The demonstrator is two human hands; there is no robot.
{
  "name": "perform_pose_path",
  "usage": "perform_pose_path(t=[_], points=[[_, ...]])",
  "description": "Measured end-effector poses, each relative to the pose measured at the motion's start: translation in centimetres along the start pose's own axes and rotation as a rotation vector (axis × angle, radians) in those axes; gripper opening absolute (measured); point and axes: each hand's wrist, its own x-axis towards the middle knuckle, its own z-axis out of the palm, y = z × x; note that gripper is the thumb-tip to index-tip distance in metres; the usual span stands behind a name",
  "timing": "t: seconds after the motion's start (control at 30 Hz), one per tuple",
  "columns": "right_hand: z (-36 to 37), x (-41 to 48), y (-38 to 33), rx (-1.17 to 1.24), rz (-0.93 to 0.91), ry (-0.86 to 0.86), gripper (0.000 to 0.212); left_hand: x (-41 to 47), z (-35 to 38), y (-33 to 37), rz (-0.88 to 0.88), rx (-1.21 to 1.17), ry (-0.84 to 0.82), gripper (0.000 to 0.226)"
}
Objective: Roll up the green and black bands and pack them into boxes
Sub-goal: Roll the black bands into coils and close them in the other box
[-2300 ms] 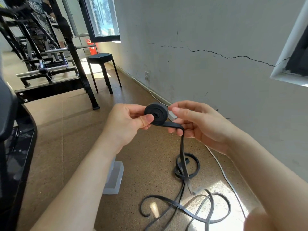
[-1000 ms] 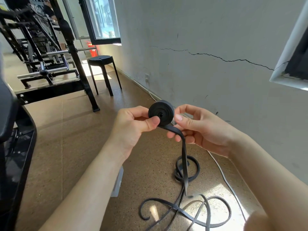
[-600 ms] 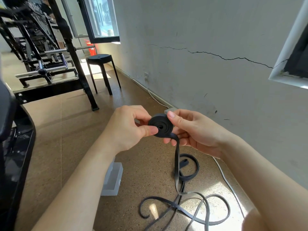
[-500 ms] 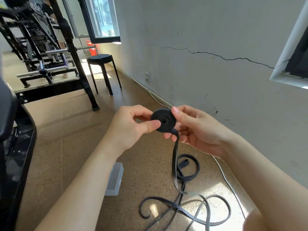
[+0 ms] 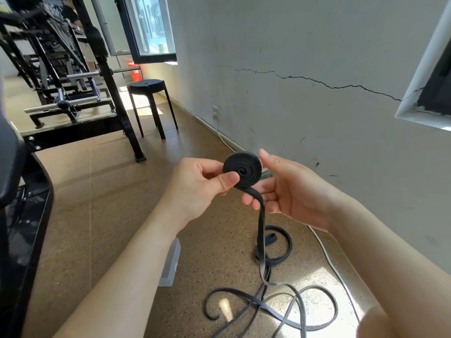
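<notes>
Between your hands, the black band is wound into a tight roll. Your left hand has its grip clamped on it, thumb on the face. Your right hand has its grip apart, thumb touching the rim, fingers behind the tail. The tail drops to loops on the floor near a clear box.

Black band, black stool, speckled brown floor.
</notes>
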Motion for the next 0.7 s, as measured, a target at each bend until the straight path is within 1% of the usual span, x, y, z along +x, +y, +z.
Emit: perform_pose_path(t=[0.13,0.2,0.23,0.3,0.37,0.43,0.5,0.6,0.67,0.7], points=[[0.3,0.0,0.1,-0.112,0.023,0.022,0.071,0.1,-0.3,0.0,0.018,0.159,-0.068,0.014],[0.4,0.1,0.2,-0.121,0.017,0.012,0.073,0.2,-0.6,0.0,0.041,0.207,-0.088,0.005],[0.4,0.1,0.3,-0.108,0.009,0.005,0.075,0.3,-0.7,-0.1,0.038,0.202,-0.097,0.005],[0.4,0.2,0.3,-0.039,-0.016,-0.001,0.077,0.2,-0.9,-0.3,0.014,0.074,-0.102,0.005],[0.4,0.3,0.4,0.067,-0.061,-0.012,0.077,0.0,-0.6,-0.4,-0.027,-0.19,-0.116,0.019],[0.4,0.5,0.6,0.169,-0.106,-0.045,0.083,-0.2,0.0,-0.3,-0.08,-0.44,-0.166,0.032],[0.5,0.6,0.7,0.244,-0.134,-0.081,0.091,-0.3,0.5,-0.1,-0.118,-0.58,-0.203,0.035],[0.5,0.5,0.9,0.293,-0.146,-0.104,0.098,-0.2,0.7,-0.1,-0.115,-0.64,-0.211,0.023],[0.5,0.4,0.8,0.257,-0.134,-0.102,0.093,-0.2,0.4,-0.3,-0.061,-0.524,-0.181,0.022],[0.4,0.3,0.6,0.206,-0.119,-0.096,0.087,-0.1,0.2,-0.3,-0.03,-0.425,-0.146,0.026]])
